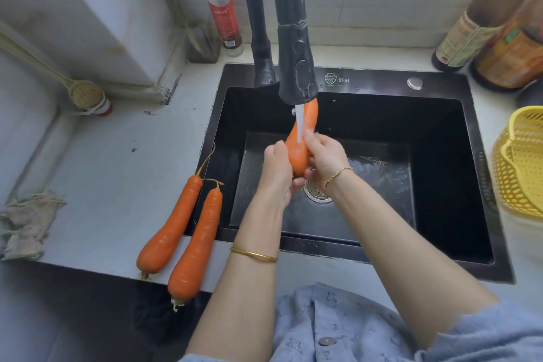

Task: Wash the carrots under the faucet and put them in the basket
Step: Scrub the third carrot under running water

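Observation:
An orange carrot point(305, 123) stands nearly upright over the black sink point(440, 161), under the water running from the black faucet point(296, 62). My left hand point(277, 169) grips its lower end from the left. My right hand point(323, 153) curls round it from the right. Two more carrots lie side by side on the white counter left of the sink, one point(170, 226) further left and one point(197, 244) nearer the sink, their thick ends over the counter's front edge. A yellow perforated basket point(520, 161) stands at the sink's right.
A red-labelled bottle point(221, 6) stands behind the sink's left corner. Dark sauce bottles point(476, 26) stand at the back right. A brush point(85, 94) and a crumpled rag point(26, 223) lie on the counter at left. The drain point(316, 192) sits below my hands.

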The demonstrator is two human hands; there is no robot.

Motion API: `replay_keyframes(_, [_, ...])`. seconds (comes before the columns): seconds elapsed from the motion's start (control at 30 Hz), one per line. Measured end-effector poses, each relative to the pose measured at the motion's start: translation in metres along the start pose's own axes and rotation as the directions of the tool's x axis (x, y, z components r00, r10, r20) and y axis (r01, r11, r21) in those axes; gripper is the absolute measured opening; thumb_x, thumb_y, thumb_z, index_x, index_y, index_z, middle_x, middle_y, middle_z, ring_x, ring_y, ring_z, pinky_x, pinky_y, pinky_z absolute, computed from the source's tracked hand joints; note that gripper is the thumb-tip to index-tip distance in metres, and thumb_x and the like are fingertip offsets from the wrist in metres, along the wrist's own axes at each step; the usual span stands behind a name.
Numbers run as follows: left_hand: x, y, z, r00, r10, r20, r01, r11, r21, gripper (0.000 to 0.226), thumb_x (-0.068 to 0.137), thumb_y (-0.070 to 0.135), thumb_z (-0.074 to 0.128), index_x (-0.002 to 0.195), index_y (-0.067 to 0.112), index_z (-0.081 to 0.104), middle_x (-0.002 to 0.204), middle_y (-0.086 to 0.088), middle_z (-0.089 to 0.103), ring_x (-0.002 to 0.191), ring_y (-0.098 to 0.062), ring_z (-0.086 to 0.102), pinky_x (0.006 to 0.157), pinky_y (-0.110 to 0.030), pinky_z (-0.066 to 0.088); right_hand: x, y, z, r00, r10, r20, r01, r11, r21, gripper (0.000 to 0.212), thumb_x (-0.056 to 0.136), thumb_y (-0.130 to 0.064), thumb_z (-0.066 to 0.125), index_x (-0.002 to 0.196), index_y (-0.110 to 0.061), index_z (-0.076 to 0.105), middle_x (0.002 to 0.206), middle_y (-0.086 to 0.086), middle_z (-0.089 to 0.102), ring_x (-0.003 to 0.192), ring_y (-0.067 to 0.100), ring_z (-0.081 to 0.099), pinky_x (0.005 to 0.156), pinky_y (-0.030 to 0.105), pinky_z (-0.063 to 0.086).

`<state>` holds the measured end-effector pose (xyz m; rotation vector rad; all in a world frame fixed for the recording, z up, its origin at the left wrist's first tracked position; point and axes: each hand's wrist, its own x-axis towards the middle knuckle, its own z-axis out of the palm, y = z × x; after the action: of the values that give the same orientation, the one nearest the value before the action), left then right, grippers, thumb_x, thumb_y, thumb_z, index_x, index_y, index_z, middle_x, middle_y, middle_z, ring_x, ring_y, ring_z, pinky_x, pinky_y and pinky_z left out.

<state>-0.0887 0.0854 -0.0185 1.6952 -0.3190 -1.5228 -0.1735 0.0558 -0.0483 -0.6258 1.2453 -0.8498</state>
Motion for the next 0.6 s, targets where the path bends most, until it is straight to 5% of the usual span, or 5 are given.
replay_keyframes(0.13, [0.004, 0.001, -0.006, 0.999, -0.031, -0.011, 0.031, 0.998, -0.055, 0.036, 0.104, 0.03, 0.029, 0.127, 0.008, 0.047, 0.11, -0.021, 0.062, 0.06, -0.017, 0.057, 0.039, -0.02, 0.038, -0.007, 0.004, -0.01, 0.93, -0.005, 0.367, -0.077, 0.975, 0.209, 0.028, 0.091, 0.0, 0.057, 0.118, -0.002, 0.055, 0.097, 0.009, 0.068, 0.082, 0.021, 0.069, 0.052, 0.025, 0.053])
replay_keyframes(0.27, [-0.002, 0.002, -0.003, 0.999, -0.005, 0.052, 0.005, 1.0, 0.003, 0.032, 0.105, 0.031, 0.028, 0.125, 0.012, 0.044, 0.103, -0.017, 0.061, 0.068, -0.02, 0.058, 0.05, -0.024, 0.048, -0.006, 0.0, -0.004, 0.982, -0.02, 0.189, -0.009, 0.988, 0.155, 0.029, 0.088, -0.007, 0.064, 0.117, -0.007, 0.059, 0.09, 0.002, 0.068, 0.083, 0.02, 0.067, 0.053, 0.023, 0.051])
replay_keyframes(0.47, [0.009, -0.003, -0.008, 0.983, 0.117, 0.141, -0.176, 0.82, 0.545, 0.043, 0.099, 0.04, 0.026, 0.125, 0.02, 0.053, 0.123, -0.013, 0.059, 0.099, -0.023, 0.061, 0.076, -0.033, 0.05, 0.006, -0.002, 0.001, 0.991, -0.12, -0.057, 0.109, 0.98, -0.169, 0.025, 0.091, -0.042, 0.052, 0.088, -0.022, 0.065, 0.091, 0.006, 0.064, 0.083, 0.027, 0.062, 0.071, 0.042, 0.054])
replay_keyframes(0.53, [0.007, -0.003, -0.007, 0.973, 0.108, 0.205, -0.198, 0.847, 0.494, 0.041, 0.103, 0.042, 0.029, 0.128, 0.022, 0.055, 0.127, -0.008, 0.059, 0.106, -0.02, 0.061, 0.077, -0.032, 0.053, 0.008, -0.003, -0.003, 0.991, -0.059, -0.122, 0.038, 0.985, -0.167, 0.033, 0.098, -0.039, 0.042, 0.089, -0.018, 0.065, 0.097, 0.013, 0.066, 0.086, 0.03, 0.064, 0.08, 0.048, 0.055])
replay_keyframes(0.6, [0.008, -0.005, -0.006, 0.961, 0.06, 0.268, -0.145, 0.94, 0.308, 0.038, 0.105, 0.037, 0.035, 0.131, 0.018, 0.055, 0.125, -0.007, 0.064, 0.111, -0.022, 0.063, 0.091, -0.039, 0.055, 0.004, -0.004, -0.007, 0.996, 0.015, -0.088, -0.023, 0.995, -0.098, 0.028, 0.1, -0.031, 0.043, 0.095, -0.016, 0.067, 0.098, 0.014, 0.067, 0.083, 0.03, 0.064, 0.068, 0.04, 0.055])
